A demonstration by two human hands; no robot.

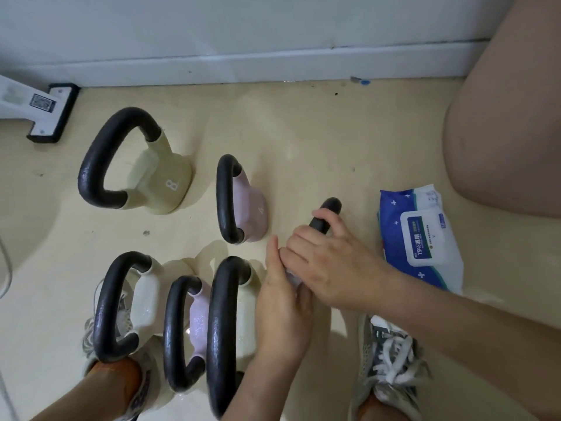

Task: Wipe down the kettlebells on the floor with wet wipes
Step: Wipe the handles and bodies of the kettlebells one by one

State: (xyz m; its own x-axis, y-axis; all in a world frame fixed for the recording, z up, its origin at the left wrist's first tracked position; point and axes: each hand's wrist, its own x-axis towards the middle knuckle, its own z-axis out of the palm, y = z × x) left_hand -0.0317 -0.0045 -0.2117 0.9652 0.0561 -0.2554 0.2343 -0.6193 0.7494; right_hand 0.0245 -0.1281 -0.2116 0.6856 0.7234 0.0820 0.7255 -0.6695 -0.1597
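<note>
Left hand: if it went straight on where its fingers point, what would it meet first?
Probably nothing near: the left hand points just right of the pink kettlebell marked 4, over bare floor toward the baseboard; clearance unclear.

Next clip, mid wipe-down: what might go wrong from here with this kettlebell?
The right hand grips the black handle, with the weight below hidden under both hands; a damp grip might slip and tip it toward the right shoe. The left hand lies close beside the tall kettlebell, which it might knock over.
</note>
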